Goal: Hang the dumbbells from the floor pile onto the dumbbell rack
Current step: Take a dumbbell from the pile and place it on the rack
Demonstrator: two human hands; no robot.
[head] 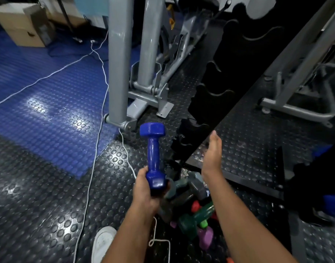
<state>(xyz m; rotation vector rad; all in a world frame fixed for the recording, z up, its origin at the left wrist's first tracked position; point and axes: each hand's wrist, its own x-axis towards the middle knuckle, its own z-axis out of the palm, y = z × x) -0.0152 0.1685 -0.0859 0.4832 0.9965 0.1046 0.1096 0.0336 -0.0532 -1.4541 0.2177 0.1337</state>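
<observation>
1. Head view, looking down: the left hand grips a blue dumbbell by its near head, fingers clenched around it, so the bar and far head stick up and away toward the rack.
2. The right hand is released, fingers straight and together, holding nothing; it hovers just beside the black dumbbell rack, probably ready to steady or guide.
3. The rack leans away with wavy cradle notches down its edge; every notch I can see looks bare.
4. Below the forearms sits the floor pile: grey, green, purple and red dumbbells heaped on the studded black floor mat, close to the rack's foot for short reaches.
5. A white cable trails across the floor near a white shoe, a possible trip hazard.
6. I'd judge the job barely begun.
</observation>
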